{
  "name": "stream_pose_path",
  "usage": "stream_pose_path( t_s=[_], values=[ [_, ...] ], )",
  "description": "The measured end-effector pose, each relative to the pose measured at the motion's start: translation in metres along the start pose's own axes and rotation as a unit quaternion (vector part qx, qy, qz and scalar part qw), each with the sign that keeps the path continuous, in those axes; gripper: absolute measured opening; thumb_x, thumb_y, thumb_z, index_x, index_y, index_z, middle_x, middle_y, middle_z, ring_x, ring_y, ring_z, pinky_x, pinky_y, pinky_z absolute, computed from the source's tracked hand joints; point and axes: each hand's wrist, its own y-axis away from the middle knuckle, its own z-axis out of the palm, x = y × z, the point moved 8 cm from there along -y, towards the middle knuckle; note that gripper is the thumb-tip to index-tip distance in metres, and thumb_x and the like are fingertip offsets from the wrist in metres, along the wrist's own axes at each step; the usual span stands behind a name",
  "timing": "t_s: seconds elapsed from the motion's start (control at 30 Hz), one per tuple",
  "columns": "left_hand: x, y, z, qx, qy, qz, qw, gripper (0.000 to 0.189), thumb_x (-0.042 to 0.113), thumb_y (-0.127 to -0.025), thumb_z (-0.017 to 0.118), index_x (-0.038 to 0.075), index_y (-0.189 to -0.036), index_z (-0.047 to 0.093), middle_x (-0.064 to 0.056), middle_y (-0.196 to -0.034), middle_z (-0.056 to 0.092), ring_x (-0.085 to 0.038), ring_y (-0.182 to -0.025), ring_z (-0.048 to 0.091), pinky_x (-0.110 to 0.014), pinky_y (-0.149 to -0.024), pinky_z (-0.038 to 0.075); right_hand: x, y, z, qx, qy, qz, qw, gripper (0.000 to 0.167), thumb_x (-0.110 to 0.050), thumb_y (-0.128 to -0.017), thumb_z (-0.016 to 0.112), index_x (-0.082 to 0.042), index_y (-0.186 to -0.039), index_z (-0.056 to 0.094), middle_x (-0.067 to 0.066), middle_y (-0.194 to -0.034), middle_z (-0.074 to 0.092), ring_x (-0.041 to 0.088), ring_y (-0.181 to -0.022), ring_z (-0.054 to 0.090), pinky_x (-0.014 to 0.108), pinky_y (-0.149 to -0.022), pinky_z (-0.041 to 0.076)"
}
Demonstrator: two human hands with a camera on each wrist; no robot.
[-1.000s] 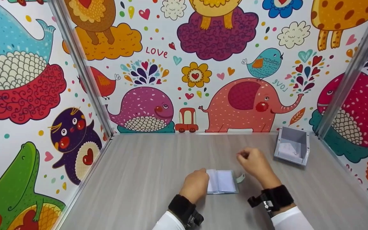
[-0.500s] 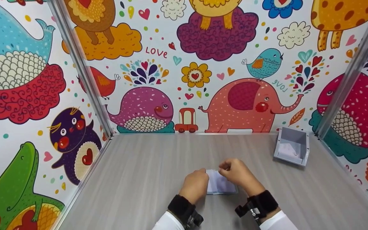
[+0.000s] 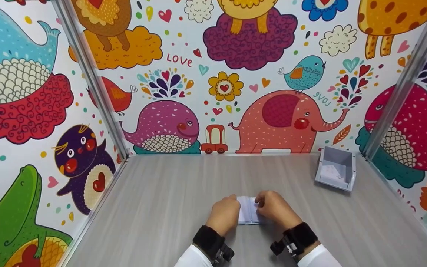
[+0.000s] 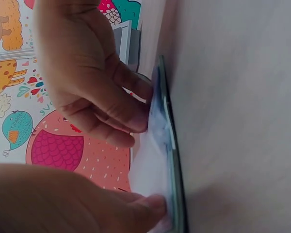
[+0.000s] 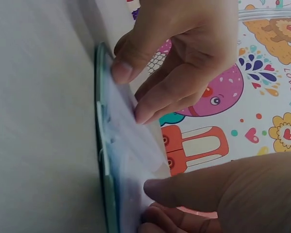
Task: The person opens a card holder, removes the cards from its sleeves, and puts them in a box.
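Note:
A small open card booklet (image 3: 244, 215) with a pale green cover and whitish, translucent pages lies on the table between the hands. My left hand (image 3: 224, 215) holds its left side; in the right wrist view the left thumb (image 5: 121, 70) lies on the page near the edge. At the right side, my right hand (image 3: 277, 210) has its thumb and curled fingers at a page. The right thumb (image 5: 157, 190) touches that page in the right wrist view, and the page's edge appears pinched. My hands hide much of the booklet's outer edges.
A grey open-topped bin (image 3: 336, 168) stands at the back right of the wood-grain table (image 3: 161, 193), with white paper or cards (image 3: 331, 172) inside. Panels printed with cartoon animals (image 3: 276, 122) rise at the back and sides.
My right hand has come left and down from beside the booklet onto its right page. The left hand keeps its hold on the left side. The view has shifted slightly.

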Motion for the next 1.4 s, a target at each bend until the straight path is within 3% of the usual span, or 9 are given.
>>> stream_pose_path(
  t_s=[0.33, 0.63, 0.93, 1.1, 1.4],
  values=[
    [-0.011, -0.001, 0.000, -0.037, 0.038, -0.003, 0.9986, 0.016, -0.001, -0.088, 0.082, 0.004, -0.103, 0.080, -0.006, -0.105, 0.073, -0.024, -0.084, 0.071, -0.040, -0.074, 0.062, -0.002, -0.004, 0.001, 0.001, 0.012, 0.000, 0.9999, 0.022, 0.006, -0.081, 0.088, -0.006, -0.097, 0.079, 0.003, -0.085, 0.071, 0.019, -0.079, 0.063, 0.037, -0.073, 0.057],
    [-0.010, -0.002, -0.001, -0.032, 0.040, 0.019, 0.9985, 0.013, 0.000, -0.090, 0.082, 0.009, -0.099, 0.081, -0.003, -0.098, 0.072, -0.017, -0.078, 0.064, -0.035, -0.071, 0.058, 0.000, -0.002, 0.002, -0.006, -0.003, 0.013, 0.9999, 0.023, 0.007, -0.084, 0.088, -0.006, -0.101, 0.080, 0.004, -0.089, 0.072, 0.021, -0.081, 0.064, 0.037, -0.074, 0.058],
    [-0.010, -0.003, -0.005, -0.006, 0.071, 0.029, 0.9970, 0.016, -0.002, -0.086, 0.081, 0.013, -0.090, 0.081, 0.000, -0.090, 0.071, -0.019, -0.079, 0.069, -0.035, -0.071, 0.057, -0.002, -0.002, -0.002, 0.019, 0.008, -0.028, 0.9994, 0.022, 0.008, -0.078, 0.087, -0.004, -0.094, 0.079, 0.004, -0.084, 0.074, 0.017, -0.079, 0.064, 0.039, -0.078, 0.059],
    [-0.008, -0.004, -0.003, -0.011, 0.097, 0.030, 0.9948, 0.017, -0.005, -0.089, 0.078, 0.011, -0.093, 0.084, -0.001, -0.089, 0.072, -0.015, -0.079, 0.064, -0.033, -0.074, 0.056, -0.001, -0.002, -0.001, 0.017, 0.009, -0.026, 0.9995, 0.022, 0.008, -0.078, 0.088, -0.005, -0.094, 0.079, 0.002, -0.084, 0.073, 0.016, -0.080, 0.064, 0.041, -0.080, 0.059],
    [-0.003, -0.005, -0.001, -0.019, 0.094, 0.056, 0.9938, 0.020, -0.001, -0.090, 0.080, 0.016, -0.095, 0.089, 0.003, -0.092, 0.082, -0.011, -0.075, 0.064, -0.029, -0.072, 0.056, -0.005, 0.001, -0.003, 0.027, 0.019, -0.047, 0.9983, 0.014, 0.005, -0.085, 0.084, -0.004, -0.095, 0.080, 0.006, -0.087, 0.077, 0.019, -0.082, 0.067, 0.045, -0.083, 0.061]
  ],
)
